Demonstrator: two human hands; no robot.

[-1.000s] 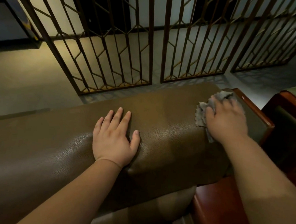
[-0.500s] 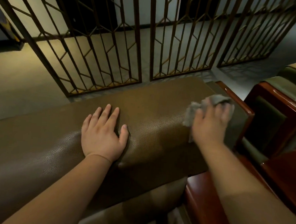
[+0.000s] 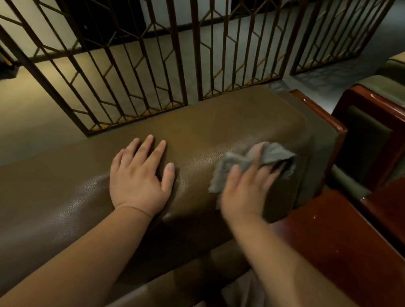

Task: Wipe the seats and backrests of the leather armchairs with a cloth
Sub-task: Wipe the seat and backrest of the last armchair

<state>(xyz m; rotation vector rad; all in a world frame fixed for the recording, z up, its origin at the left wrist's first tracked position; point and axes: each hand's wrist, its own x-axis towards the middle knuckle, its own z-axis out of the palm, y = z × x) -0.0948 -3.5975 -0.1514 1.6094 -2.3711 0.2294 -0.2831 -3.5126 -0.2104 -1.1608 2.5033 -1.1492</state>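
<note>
Since the earlier frames the right hand [image 3: 244, 190] has slid the cloth [image 3: 250, 163] leftward from the backrest's far end, nearer the left hand [image 3: 140, 176]. Only the top of this backrest [image 3: 221, 131] looks under way; its front, the seat (mostly hidden below) and the next armchair [image 3: 385, 130] seem left. Right fingers press the cloth against the leather; the left lies flat, grasping nothing.
</note>
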